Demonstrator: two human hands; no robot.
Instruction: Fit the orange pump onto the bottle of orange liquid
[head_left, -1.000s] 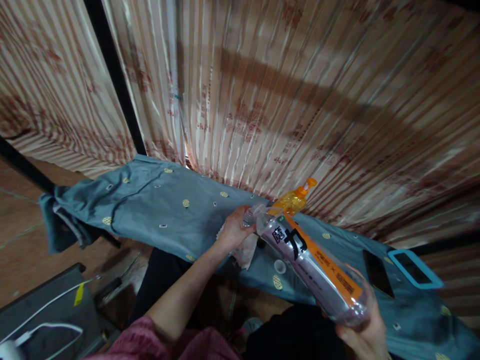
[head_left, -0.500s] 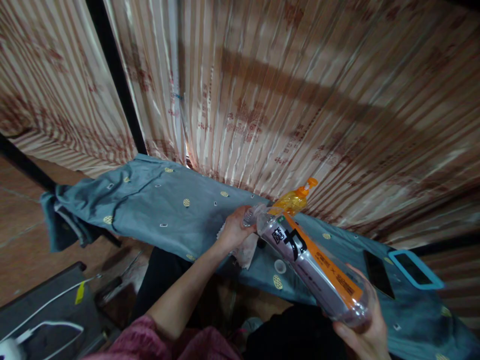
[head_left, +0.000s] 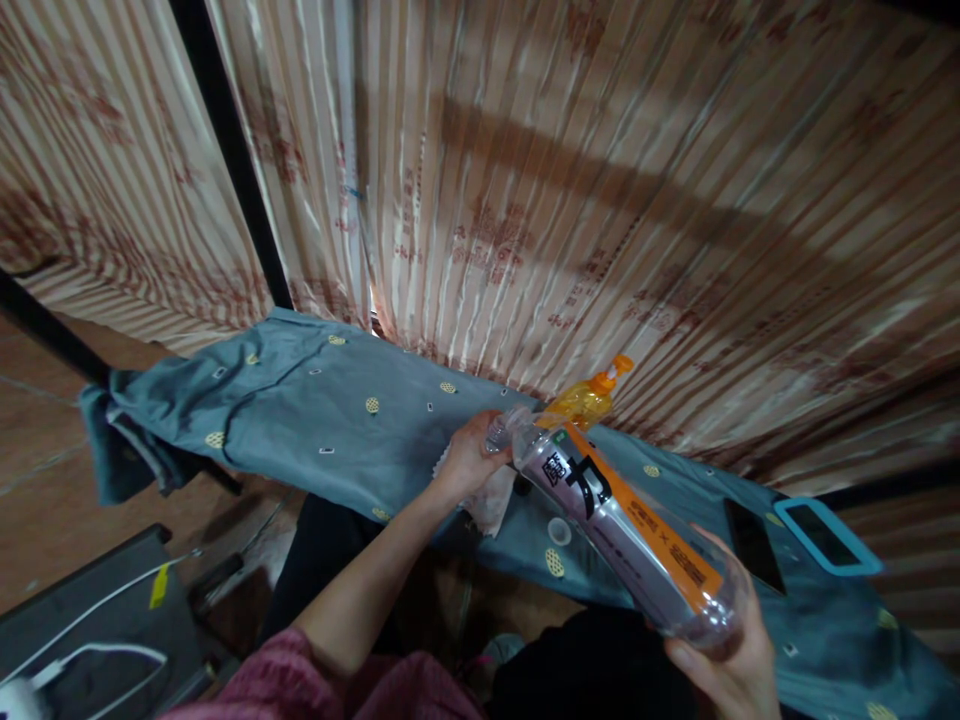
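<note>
The right hand (head_left: 731,660) grips the base of a clear bottle (head_left: 615,525) held over the tabletop's (head_left: 315,420) near edge. Its long axis slants, neck pointing up-left toward the left hand (head_left: 469,460), which is clenched around the neck and a white cloth (head_left: 491,505).

Clear plastic bottle (head_left: 622,525): orange-and-purple label, large black characters; uncapped, nearly empty; tilted, neck far-left, base near-right. White cloth (head_left: 491,497): crumpled, under the neck.
</note>
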